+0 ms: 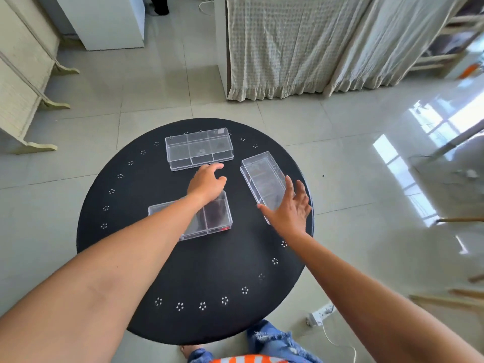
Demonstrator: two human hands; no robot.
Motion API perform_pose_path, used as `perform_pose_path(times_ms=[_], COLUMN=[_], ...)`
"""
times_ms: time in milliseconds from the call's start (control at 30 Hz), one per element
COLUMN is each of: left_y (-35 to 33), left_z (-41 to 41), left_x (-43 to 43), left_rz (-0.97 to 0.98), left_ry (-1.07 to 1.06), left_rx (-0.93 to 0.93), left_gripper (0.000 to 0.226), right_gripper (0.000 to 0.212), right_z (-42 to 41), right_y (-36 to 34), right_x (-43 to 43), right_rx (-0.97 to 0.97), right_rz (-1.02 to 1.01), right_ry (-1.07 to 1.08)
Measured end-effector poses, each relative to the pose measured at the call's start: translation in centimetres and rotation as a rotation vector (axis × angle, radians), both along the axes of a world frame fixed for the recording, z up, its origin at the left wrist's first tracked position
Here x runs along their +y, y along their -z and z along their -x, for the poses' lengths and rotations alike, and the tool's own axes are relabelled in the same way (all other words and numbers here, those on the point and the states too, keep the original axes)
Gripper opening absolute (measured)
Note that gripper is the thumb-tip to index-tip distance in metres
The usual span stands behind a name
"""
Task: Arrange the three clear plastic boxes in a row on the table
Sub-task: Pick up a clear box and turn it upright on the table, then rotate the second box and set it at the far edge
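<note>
Right now three see-through plastic boxes sit on a round black counter [136, 258] with tiny white dot rings near its edge: a far box [199, 148] with little square rooms inside, a right box [263, 179] turned slantwise, and a near box [213, 217]. Both hands are open and hold nothing. The left hand [207, 183] hovers between the far and near boxes, and the right hand [290, 210] lies flat on the right box's near end.

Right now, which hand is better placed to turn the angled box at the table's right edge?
The right hand: it lies open on the angled box, while the left hand hovers between the other two.
</note>
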State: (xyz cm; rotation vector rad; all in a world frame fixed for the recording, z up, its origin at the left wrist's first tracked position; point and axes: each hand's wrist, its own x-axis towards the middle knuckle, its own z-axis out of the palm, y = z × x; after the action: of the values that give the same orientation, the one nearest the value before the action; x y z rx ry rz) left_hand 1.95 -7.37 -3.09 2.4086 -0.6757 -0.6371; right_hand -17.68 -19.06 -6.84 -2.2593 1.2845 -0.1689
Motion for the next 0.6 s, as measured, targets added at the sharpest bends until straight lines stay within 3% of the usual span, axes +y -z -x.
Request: perform_pose_path(times_ms=[67, 167, 433, 600], left_y=[0.5, 1.5, 3.1, 2.5], left_z=[-0.1, -0.6, -1.4, -1.9], left_x=[-2.4, -5.5, -9.5, -10.2], left_rz=[-0.013, -0.034, 0.014, 0.146], left_ry=[0.052, 0.115, 0.026, -0.073], left_rx=[0.039, 0.094, 0.44, 0.404], left_gripper=[0.055, 0.067, 0.083, 0.077], right_gripper=[0.122, 0.127, 0.103, 0.085], right_z=[1.3, 2.2, 2.5, 1.6], right_y=[1.0, 2.6, 4.7, 2.8], right_x=[-0.6, -1.0, -3.3, -6.5], right_rx=[0.074, 0.104, -0.173, -0.417], right_rz=[-0.06, -0.107, -0.194, -0.243], right_ry=[0.003, 0.0, -0.068, -0.056])
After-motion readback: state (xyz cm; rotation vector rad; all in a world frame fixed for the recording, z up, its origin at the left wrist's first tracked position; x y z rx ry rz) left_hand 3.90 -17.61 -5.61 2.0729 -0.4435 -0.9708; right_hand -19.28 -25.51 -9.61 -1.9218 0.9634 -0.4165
